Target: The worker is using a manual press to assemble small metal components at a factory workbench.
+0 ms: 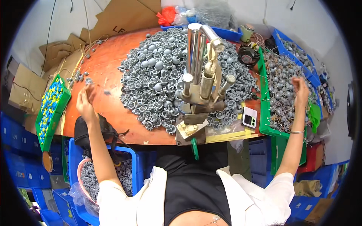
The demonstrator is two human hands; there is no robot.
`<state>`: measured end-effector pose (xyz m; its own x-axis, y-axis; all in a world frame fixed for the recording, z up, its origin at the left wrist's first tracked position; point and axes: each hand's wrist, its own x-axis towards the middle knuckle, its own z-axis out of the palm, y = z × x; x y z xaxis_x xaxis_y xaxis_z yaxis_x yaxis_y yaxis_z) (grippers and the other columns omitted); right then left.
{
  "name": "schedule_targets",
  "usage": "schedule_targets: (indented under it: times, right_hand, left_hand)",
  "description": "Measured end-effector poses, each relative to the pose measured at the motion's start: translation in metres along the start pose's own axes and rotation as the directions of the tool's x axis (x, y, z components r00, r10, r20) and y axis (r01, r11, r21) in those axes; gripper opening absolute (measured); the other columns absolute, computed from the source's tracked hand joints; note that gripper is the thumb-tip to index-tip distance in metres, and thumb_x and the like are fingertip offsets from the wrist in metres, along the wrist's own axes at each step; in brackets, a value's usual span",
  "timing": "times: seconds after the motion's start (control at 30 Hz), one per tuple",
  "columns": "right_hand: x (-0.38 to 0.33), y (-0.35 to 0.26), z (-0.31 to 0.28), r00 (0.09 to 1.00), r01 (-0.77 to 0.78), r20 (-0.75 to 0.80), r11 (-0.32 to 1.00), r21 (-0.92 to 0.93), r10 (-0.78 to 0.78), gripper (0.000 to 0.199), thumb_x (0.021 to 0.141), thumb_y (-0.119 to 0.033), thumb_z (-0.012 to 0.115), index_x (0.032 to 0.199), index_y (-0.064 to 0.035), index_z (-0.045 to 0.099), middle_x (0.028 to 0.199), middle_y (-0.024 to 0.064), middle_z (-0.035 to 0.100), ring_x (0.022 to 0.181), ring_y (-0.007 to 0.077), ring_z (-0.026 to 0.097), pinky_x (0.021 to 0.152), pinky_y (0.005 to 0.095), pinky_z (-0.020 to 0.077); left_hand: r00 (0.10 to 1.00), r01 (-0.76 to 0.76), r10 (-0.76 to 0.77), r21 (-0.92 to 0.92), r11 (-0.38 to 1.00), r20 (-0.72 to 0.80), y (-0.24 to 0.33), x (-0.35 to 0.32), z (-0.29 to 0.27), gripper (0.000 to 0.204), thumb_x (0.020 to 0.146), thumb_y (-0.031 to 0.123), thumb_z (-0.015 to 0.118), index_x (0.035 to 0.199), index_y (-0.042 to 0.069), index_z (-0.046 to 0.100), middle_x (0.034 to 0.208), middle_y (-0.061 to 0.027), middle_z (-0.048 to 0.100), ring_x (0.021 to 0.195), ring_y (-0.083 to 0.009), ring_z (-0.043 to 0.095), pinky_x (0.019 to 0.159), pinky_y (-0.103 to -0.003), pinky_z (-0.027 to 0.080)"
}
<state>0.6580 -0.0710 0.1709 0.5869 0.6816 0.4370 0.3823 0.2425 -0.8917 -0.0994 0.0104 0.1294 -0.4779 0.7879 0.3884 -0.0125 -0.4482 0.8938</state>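
My left hand (pixel 86 101) is raised over the left side of the orange-red tabletop (pixel 105 75), fingers loosely stretched and apart. A small grey piece (pixel 89 81) shows just beyond its fingertips; a blurred grey piece (pixel 107 92) is to their right. On the right, my right hand (pixel 301 90) is above a green tray (pixel 266 118) of grey balls with thin wires (pixel 281 83). Its fingers are curled together, and what they hold, if anything, cannot be made out. Between my hands stands a metal hand press (pixel 196 75) with a green handle (pixel 194 148).
A large heap of grey ball-shaped plastic parts (pixel 154 83) surrounds the press. At far left is a green tray (pixel 66 98) of yellow and blue pieces. A phone (pixel 249 117) lies near the front edge. Below it, left, a blue crate (pixel 137 165) holds grey parts; a black bag (pixel 85 130) hangs above.
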Motion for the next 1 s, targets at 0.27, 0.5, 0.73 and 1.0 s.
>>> schedule_targets:
  times: [0.27,0.5,0.73,1.0]
  right_hand:
    - [0.067,-0.046,-0.051,0.939,0.342,-0.101,0.876,0.339,-0.328,0.030,0.099,-0.019,0.046,0.093,0.0043,0.064,0.111,0.0204,0.062,0.110,0.0244,0.057,0.100,0.0340,0.0428]
    - [0.107,-0.051,-0.071,0.999,0.022,0.040,0.933,-0.358,-0.008,0.025,0.091,-0.029,0.056,0.098,-0.0091,0.069,0.105,0.0023,0.066,0.103,0.0141,0.055,0.088,0.0282,0.0405]
    - [0.082,-0.103,-0.061,0.938,0.339,0.026,0.932,0.129,-0.345,0.032,0.095,-0.032,0.053,0.093,-0.0042,0.069,0.103,0.0076,0.068,0.098,0.0138,0.061,0.085,0.0292,0.0444]
    - [0.075,-0.100,-0.075,0.851,0.524,0.037,0.844,-0.113,-0.523,0.031,0.095,-0.031,0.053,0.091,-0.0054,0.070,0.099,0.0057,0.069,0.094,0.0136,0.060,0.084,0.0292,0.0459]
  left_hand:
    - [0.923,-0.196,-0.104,0.685,0.702,0.371,-0.140,0.035,0.032,0.030,0.082,0.010,0.063,0.108,-0.005,0.063,0.103,-0.0213,0.066,0.099,-0.0289,0.064,0.087,-0.036,0.049]
    - [0.929,-0.201,-0.143,0.789,0.580,0.341,-0.173,0.041,0.054,0.035,0.077,0.005,0.062,0.111,-0.003,0.063,0.101,-0.0209,0.067,0.091,-0.0291,0.066,0.082,-0.037,0.051]
    - [0.924,-0.146,-0.172,0.728,0.670,0.343,-0.209,0.060,0.034,0.028,0.079,0.004,0.064,0.107,-0.001,0.064,0.090,-0.0137,0.068,0.078,-0.0190,0.064,0.071,-0.032,0.051]
    - [0.958,-0.256,0.075,0.704,0.663,0.278,-0.146,0.016,0.064,0.024,0.084,0.011,0.063,0.105,0.001,0.064,0.097,-0.0110,0.061,0.077,-0.0181,0.059,0.070,-0.029,0.047]
